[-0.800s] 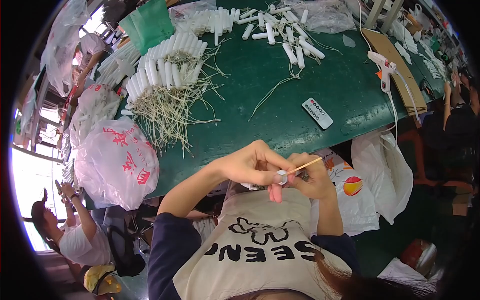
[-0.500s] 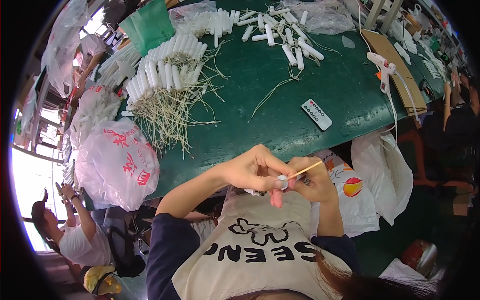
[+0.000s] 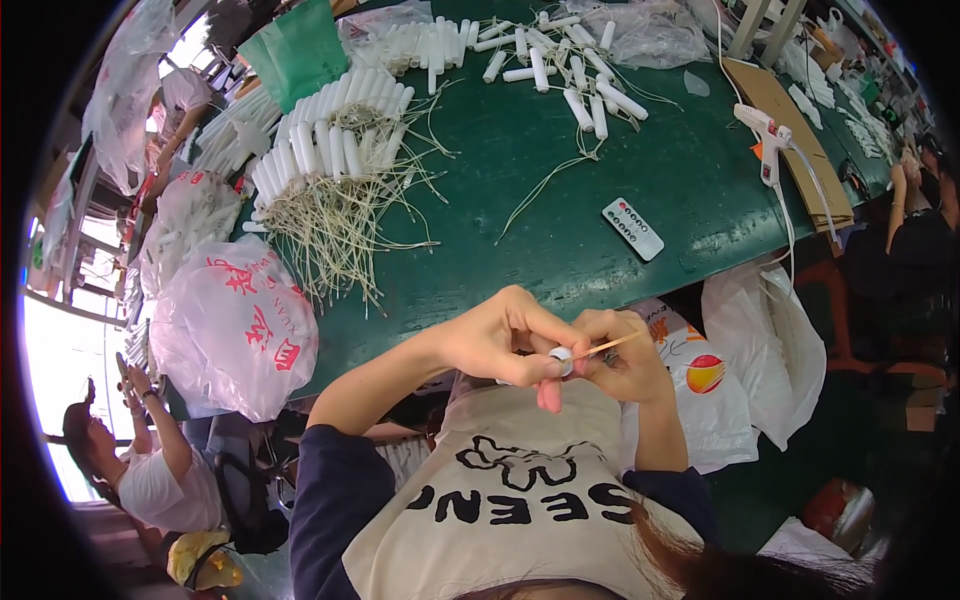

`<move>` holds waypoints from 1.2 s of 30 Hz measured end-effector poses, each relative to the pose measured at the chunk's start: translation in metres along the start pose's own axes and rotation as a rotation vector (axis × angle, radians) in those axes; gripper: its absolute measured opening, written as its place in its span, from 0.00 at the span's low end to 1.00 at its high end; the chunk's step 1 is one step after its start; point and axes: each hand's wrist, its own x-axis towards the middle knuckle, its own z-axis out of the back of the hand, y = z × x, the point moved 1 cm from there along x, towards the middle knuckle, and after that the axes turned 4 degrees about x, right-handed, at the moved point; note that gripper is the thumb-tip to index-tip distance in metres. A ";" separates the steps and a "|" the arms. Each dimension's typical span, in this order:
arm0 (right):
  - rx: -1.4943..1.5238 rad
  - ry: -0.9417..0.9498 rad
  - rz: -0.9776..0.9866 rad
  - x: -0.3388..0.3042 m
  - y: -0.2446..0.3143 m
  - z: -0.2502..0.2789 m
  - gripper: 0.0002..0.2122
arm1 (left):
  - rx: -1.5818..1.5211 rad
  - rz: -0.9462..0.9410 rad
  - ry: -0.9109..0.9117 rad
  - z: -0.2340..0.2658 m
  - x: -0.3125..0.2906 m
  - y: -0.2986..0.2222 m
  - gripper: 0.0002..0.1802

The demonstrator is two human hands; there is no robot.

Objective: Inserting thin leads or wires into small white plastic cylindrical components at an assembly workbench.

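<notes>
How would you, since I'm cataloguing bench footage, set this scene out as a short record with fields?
Left hand: left hand pinching a small white piece
Right hand: right hand holding a thin wooden stick, its far tip hidden or too small to tell
Table: green table
Table, left: rows of white tubes with trailing pale wires
Table, far side: looser white tubes
Table, right: white remote; white glue gun by brown cardboard
Others: seated person at left
</notes>
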 end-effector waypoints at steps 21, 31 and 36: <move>0.758 -0.340 -0.155 -0.005 -0.030 0.015 0.16 | 1.259 0.019 -0.671 0.065 -0.006 0.029 0.07; 0.575 -0.364 -0.098 0.002 -0.019 0.014 0.16 | 1.394 -0.035 -0.779 0.058 -0.004 0.019 0.07; 0.621 -0.417 0.007 0.012 -0.011 0.013 0.16 | 1.220 -0.076 -0.839 0.048 -0.002 0.008 0.07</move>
